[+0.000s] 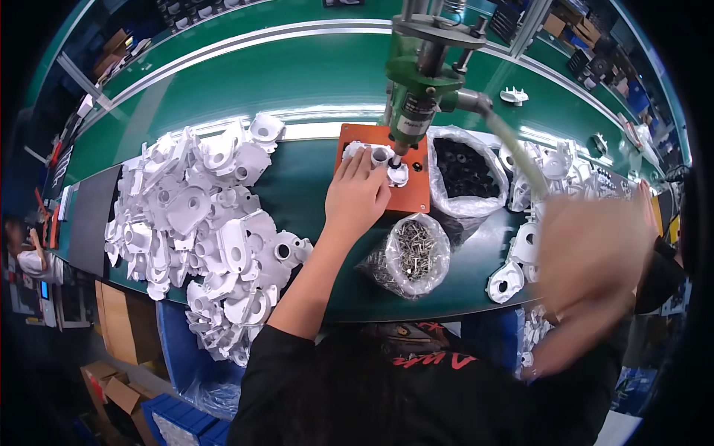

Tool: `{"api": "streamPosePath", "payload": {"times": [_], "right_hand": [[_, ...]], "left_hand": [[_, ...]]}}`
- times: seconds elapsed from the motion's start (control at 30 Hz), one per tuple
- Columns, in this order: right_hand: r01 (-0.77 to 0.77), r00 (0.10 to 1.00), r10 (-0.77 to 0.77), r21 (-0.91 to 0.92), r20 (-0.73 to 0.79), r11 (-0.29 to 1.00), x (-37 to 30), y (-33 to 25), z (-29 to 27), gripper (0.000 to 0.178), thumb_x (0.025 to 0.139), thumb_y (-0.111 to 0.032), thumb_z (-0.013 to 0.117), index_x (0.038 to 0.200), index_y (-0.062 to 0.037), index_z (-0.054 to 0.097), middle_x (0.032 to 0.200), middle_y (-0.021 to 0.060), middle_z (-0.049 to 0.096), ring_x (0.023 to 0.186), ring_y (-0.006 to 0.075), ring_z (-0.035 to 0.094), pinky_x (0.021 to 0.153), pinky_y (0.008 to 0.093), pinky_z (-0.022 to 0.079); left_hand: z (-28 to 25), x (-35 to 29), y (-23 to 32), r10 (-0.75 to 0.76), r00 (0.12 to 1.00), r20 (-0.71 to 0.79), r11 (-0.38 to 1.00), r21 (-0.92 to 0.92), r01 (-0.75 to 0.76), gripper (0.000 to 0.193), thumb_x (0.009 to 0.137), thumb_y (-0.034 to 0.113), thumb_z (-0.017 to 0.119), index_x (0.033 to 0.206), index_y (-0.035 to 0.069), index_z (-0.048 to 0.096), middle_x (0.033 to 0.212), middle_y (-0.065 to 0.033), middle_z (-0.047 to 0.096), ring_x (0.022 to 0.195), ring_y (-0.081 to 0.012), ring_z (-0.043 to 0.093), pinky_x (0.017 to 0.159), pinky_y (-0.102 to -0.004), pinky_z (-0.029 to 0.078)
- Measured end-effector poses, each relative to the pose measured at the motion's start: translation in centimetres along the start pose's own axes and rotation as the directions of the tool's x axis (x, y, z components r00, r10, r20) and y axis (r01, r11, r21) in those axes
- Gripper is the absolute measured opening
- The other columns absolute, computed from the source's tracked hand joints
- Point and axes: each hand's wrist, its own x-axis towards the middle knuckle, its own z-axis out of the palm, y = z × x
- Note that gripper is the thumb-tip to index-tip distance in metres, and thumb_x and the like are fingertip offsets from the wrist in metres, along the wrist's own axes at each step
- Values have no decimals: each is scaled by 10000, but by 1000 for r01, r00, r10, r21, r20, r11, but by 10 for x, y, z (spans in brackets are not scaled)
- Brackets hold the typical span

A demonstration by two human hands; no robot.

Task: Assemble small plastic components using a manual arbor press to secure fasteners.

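Observation:
My left hand (pixel 355 195) rests on a white plastic part (pixel 379 160) seated on the orange fixture block (pixel 413 197), fingers pressing it down. A green hanging power screwdriver (pixel 418 100) points its tip down onto that part. My right hand (pixel 591 249) is a motion blur at the right, raised above the bench; whether it holds anything is not visible.
A large heap of white plastic housings (pixel 201 223) lies to the left on the green bench (pixel 312 82). A clear bag of metal screws (pixel 413 253) and a bag of black parts (pixel 462 169) sit near the fixture. More white housings (pixel 532 178) lie at the right. Blue bins (pixel 178 424) stand below.

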Motion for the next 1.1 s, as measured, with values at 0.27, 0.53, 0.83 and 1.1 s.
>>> {"api": "streamPosePath", "payload": {"times": [0.27, 0.53, 0.83, 1.1], "right_hand": [[-277, 957, 287, -172, 39, 945, -24, 15, 86, 509, 829, -452, 579, 509, -56, 590, 459, 101, 536, 443, 305, 567, 411, 379, 413], [-25, 948, 141, 373, -285, 927, -45, 35, 46, 552, 819, -565, 589, 654, -39, 596, 536, 58, 561, 500, 227, 586, 484, 359, 436], [400, 75, 418, 411, -905, 819, -62, 217, -54, 319, 889, -409, 535, 903, -98, 605, 700, 18, 559, 608, 144, 502, 553, 247, 364], [-239, 49, 551, 526, -833, 817, -89, 128, 104, 424, 952, -297, 496, 1249, 5, 514, 1208, 112, 572, 1114, 166, 519, 934, 297, 402]], "left_hand": [[4, 15, 13, 42, 998, 43, 999, -12, -41, 119, 803, 131, 589, 885, 46, 582, 1178, -255, 588, 1126, -360, 567, 983, -457, 430], [-12, 12, 6, -185, 959, 216, 967, -134, 217, 262, 792, 158, 611, 996, 9, 541, 1094, -195, 610, 1062, -363, 584, 947, -457, 434], [2, 67, -20, 6, 860, 510, 1000, -27, 9, 491, 815, 353, 577, 1195, 53, 493, 1264, -158, 499, 1302, -376, 362, 1081, -445, 260], [-45, 82, -7, -52, 885, 463, 986, 162, -27, 452, 712, 408, 707, 1011, 94, 582, 947, -108, 595, 953, -319, 572, 828, -431, 450]]}}
